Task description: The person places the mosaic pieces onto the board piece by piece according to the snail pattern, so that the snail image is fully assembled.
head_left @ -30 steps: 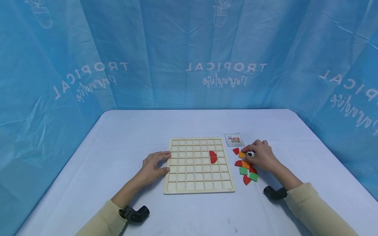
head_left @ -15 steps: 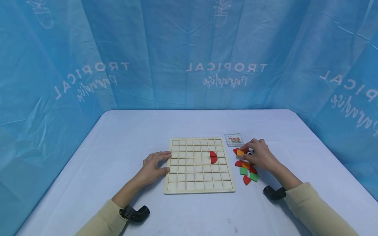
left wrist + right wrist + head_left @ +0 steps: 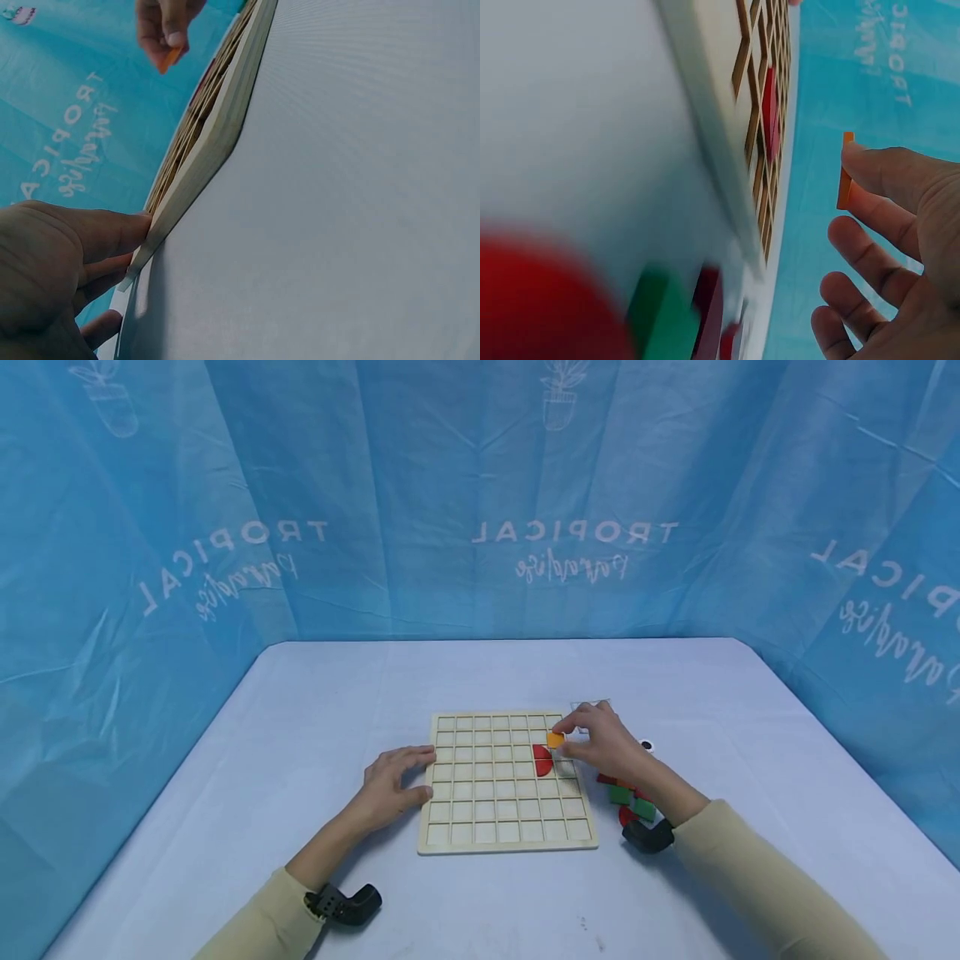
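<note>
A pale wooden grid board [image 3: 507,848] lies flat on the table. My left hand [image 3: 384,789] rests at its left side, fingertips and thumb touching the edge; the left wrist view shows the thumb [image 3: 112,234] against the rim. Over the upper right of the board, my right hand [image 3: 606,745] pinches an orange square tile [image 3: 555,740] between thumb and fingers. In the right wrist view this tile [image 3: 845,172] appears edge-on, with the other fingers spread loosely. Two red quarter-round tiles [image 3: 542,767] sit in neighbouring cells of the board, just below the held tile.
Right of the board lie loose tiles, partly under the right forearm: green squares [image 3: 619,795], red pieces [image 3: 627,817] and a round eye piece [image 3: 647,746]. A small printed card [image 3: 581,704] is mostly hidden behind the right hand. A blue curtain [image 3: 480,585] hangs behind the table.
My right hand has lifted the orange square tile from the loose pieces and carried it left over the board. The left hand stays at the board's edge.
</note>
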Demonstrator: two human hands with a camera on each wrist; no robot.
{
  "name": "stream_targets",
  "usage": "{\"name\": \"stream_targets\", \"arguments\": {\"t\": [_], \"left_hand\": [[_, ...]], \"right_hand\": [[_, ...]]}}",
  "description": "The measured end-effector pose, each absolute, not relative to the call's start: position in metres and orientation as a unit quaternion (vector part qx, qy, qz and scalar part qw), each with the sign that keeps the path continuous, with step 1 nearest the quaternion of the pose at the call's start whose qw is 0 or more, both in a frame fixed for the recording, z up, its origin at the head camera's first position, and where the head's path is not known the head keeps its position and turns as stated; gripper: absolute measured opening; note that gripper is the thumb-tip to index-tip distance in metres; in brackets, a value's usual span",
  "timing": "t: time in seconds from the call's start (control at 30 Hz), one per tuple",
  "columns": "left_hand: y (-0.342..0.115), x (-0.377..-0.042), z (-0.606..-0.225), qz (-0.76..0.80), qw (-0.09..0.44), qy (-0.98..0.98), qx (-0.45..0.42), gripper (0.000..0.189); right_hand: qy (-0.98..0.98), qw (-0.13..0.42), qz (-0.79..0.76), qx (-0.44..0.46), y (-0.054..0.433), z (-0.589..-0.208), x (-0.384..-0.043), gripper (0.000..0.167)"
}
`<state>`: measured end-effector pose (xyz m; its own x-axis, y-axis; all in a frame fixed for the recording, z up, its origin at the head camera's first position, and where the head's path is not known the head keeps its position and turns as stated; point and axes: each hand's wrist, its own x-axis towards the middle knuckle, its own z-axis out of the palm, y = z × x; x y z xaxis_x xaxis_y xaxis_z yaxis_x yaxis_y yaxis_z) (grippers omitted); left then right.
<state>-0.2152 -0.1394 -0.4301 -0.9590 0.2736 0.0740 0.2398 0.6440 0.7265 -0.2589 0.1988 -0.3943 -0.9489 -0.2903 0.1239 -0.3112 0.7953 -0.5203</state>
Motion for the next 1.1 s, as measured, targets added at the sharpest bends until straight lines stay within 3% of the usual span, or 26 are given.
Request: {"name": "stream_targets", "arguments": {"t": [0.7,1.1], "left_hand": [[-0.139,-0.214,-0.43,0.4,0.015,0.905,0.143,0.05],[-0.141,-0.215,-0.431,0.403,0.014,0.903,0.149,0.05]], "right_hand": [[-0.942,-0.042,0.279,0.183,0.157,-0.403,-0.278,0.021],[-0.945,-0.025,0.237,0.224,0.158,-0.411,-0.281,0.019]]}}
